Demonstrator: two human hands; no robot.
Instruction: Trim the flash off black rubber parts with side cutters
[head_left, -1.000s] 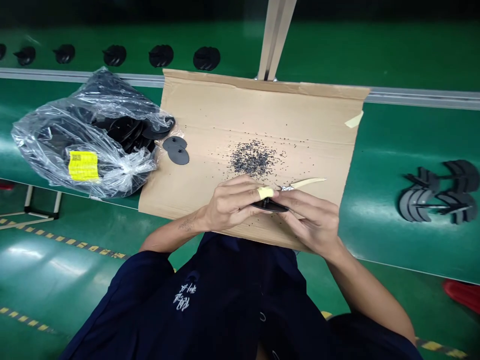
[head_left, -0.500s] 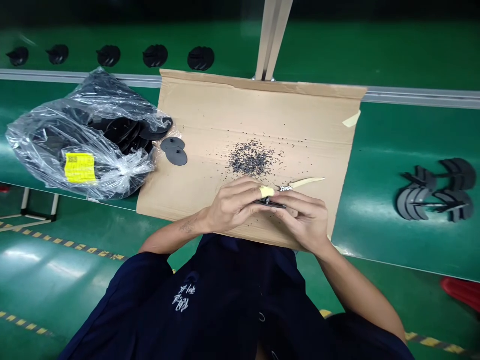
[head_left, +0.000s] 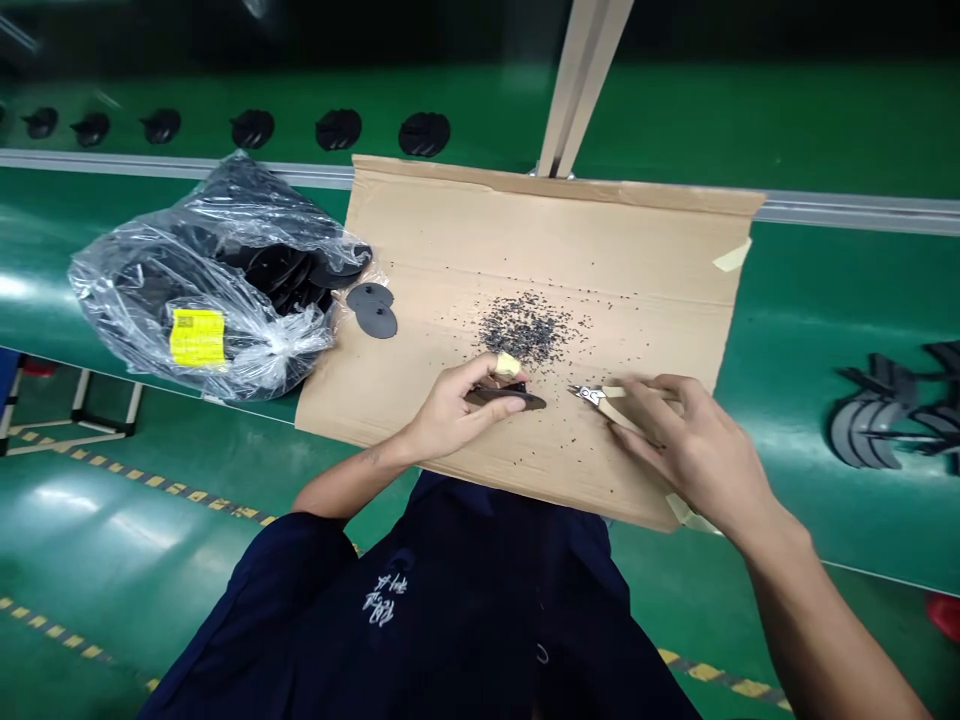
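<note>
My left hand (head_left: 457,410) pinches a thin black plastic disc (head_left: 529,400) by its edge, with a small raised piece on top. Yellow tape wraps one fingertip of this hand. To the right, my right hand (head_left: 690,440) has its fingers round the pale yellow handles of a pair of nippers (head_left: 590,394), whose metal jaws point left toward the disc without touching it. Beyond both hands, a pile of small black plastic bits (head_left: 525,328) lies scattered over a cardboard sheet (head_left: 420,220). Two loose black discs (head_left: 376,320) overlap at the sheet's left side.
At the left, a clear plastic bag (head_left: 150,260) full of black discs overlaps the cardboard. Assembled black parts (head_left: 866,430) sit on the green table at the right. A row of black parts (head_left: 338,129) stands behind a metal rail, and an upright post (head_left: 581,90) rises at the back.
My right hand has left the disc, moved right and closed round the nippers that lay on the cardboard. My left hand keeps the disc alone. The whole view has shifted slightly.
</note>
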